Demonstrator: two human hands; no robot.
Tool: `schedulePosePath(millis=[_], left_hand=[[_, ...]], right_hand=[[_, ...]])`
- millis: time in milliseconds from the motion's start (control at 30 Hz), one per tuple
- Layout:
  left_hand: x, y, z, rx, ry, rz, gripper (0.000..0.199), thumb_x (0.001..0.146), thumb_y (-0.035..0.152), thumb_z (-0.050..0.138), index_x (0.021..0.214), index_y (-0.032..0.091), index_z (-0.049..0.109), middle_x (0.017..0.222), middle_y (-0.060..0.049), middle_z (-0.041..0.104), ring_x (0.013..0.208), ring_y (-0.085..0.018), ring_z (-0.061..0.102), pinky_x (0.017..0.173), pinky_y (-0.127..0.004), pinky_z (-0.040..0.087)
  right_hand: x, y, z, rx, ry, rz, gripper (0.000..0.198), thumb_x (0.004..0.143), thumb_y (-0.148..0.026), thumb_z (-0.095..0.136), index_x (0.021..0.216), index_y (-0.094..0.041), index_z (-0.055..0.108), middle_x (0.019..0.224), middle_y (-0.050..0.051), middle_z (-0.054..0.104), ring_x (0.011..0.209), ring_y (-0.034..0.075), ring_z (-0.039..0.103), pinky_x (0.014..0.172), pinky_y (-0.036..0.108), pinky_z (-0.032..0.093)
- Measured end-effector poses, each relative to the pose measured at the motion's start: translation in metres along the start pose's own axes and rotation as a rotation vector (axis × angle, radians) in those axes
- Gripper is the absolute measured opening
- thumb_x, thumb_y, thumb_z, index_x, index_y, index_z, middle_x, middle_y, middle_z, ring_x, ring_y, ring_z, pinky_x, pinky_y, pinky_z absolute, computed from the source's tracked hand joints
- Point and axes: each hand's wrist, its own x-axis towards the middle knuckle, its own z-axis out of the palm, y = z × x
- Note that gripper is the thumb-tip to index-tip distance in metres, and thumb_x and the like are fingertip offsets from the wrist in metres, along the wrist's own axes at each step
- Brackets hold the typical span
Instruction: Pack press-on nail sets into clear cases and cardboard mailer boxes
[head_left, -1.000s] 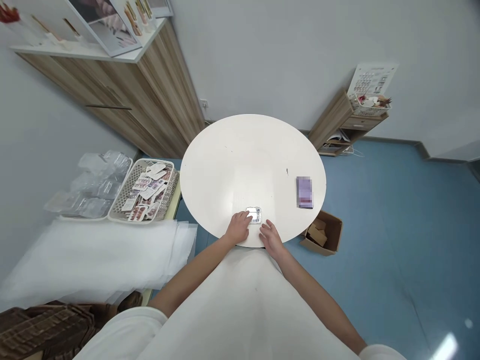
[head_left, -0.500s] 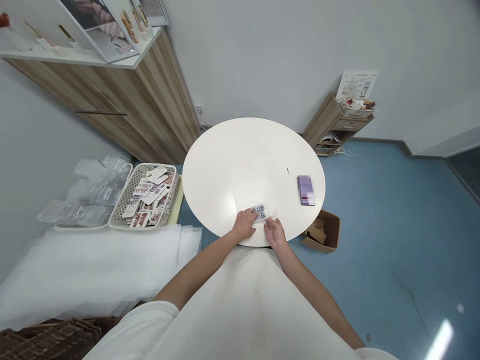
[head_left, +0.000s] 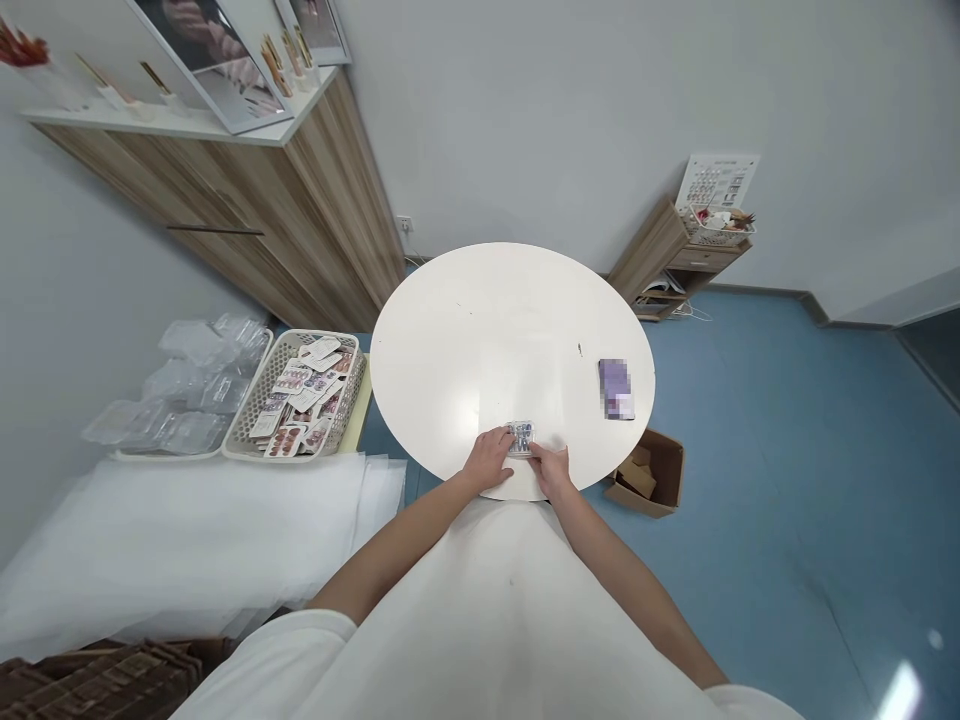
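A small clear case of press-on nails [head_left: 521,437], dark and silvery, lies at the near edge of the white round table [head_left: 442,330]. My left hand [head_left: 487,460] grips its left side, fingertips over the edge and thumb spread towards me. At the lower right corner, my right hand [head_left: 551,468] has its fingers curled in and pinches the case. Parts of both side edges are hidden under my fingers. Beyond the case, a faint pale rectangle shows on the tabletop; I cannot tell if it is a sheet or a reflection.
A purple, pixel-blurred packet [head_left: 616,388] lies at the table's right. A cardboard box [head_left: 671,470] stands on the floor beside it. Left are a white basket [head_left: 247,410] of nail cards, clear plastic trays [head_left: 191,385] and white sheets [head_left: 247,540]. A wooden cabinet [head_left: 315,200] stands behind.
My right hand has closed in from beside the case onto its right corner, fingers now curled. The case sits straighter between both hands. The whole view has shifted slightly.
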Motion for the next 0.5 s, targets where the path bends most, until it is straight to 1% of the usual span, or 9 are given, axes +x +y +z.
schedulePosePath(millis=[133,233,300,400,433,467,500], left_hand=[[-0.004,0.002,-0.004,0.047,0.021,0.037,0.061,0.062,0.023,0.063,0.117,0.024,0.038,0.124,-0.009,0.041,0.119,-0.026,0.032,0.096,-0.041,0.026],[-0.008,0.002,-0.005,0.091,0.046,0.067,0.049,0.068,0.017,0.056,0.115,0.024,0.042,0.124,-0.009,0.042,0.118,-0.025,0.033,0.095,-0.041,0.027],[-0.010,0.001,-0.006,0.122,0.053,0.084,0.040,0.073,0.013,0.047,0.112,0.024,0.045,0.120,-0.008,0.046,0.114,-0.023,0.038,0.094,-0.040,0.027],[-0.012,0.000,-0.006,0.151,0.048,0.101,0.037,0.078,0.009,0.038,0.110,0.024,0.047,0.112,-0.007,0.052,0.106,-0.020,0.045,0.093,-0.040,0.027],[-0.013,0.000,-0.007,0.155,0.046,0.107,0.038,0.078,0.009,0.037,0.111,0.024,0.047,0.110,-0.007,0.053,0.105,-0.020,0.046,0.093,-0.040,0.027],[-0.013,0.001,-0.008,0.158,0.045,0.113,0.038,0.078,0.009,0.038,0.112,0.024,0.047,0.110,-0.007,0.053,0.105,-0.020,0.046,0.093,-0.040,0.026],[-0.014,0.001,-0.010,0.161,0.043,0.120,0.039,0.077,0.010,0.038,0.112,0.024,0.047,0.109,-0.007,0.053,0.105,-0.020,0.046,0.093,-0.040,0.026]], right_hand=[[-0.003,0.001,-0.001,0.071,0.044,0.079,0.046,0.049,-0.020,0.074,0.088,-0.020,0.050,0.079,0.001,0.064,0.077,0.018,0.063,0.063,0.030,0.055],[-0.006,0.003,-0.003,0.070,0.048,0.089,0.041,0.051,-0.020,0.073,0.085,-0.019,0.051,0.076,0.001,0.064,0.075,0.018,0.063,0.061,0.029,0.055],[-0.009,0.005,-0.005,0.057,0.027,0.076,0.040,0.052,-0.020,0.073,0.085,-0.019,0.051,0.078,0.002,0.065,0.077,0.019,0.063,0.063,0.029,0.055],[-0.013,0.004,-0.011,-0.024,-0.034,0.059,0.043,0.057,-0.027,0.070,0.094,-0.020,0.050,0.089,0.004,0.064,0.087,0.021,0.061,0.069,0.032,0.054],[-0.015,0.003,-0.015,-0.084,-0.025,0.050,0.046,0.060,-0.031,0.068,0.100,-0.021,0.047,0.096,0.006,0.062,0.093,0.022,0.059,0.073,0.034,0.053],[-0.017,0.001,-0.019,-0.165,0.018,0.023,0.051,0.064,-0.036,0.064,0.108,-0.021,0.043,0.104,0.008,0.059,0.100,0.022,0.056,0.077,0.036,0.051],[-0.020,-0.002,-0.024,-0.264,0.089,-0.031,0.057,0.067,-0.040,0.060,0.116,-0.022,0.037,0.114,0.009,0.053,0.108,0.023,0.050,0.083,0.039,0.048]])
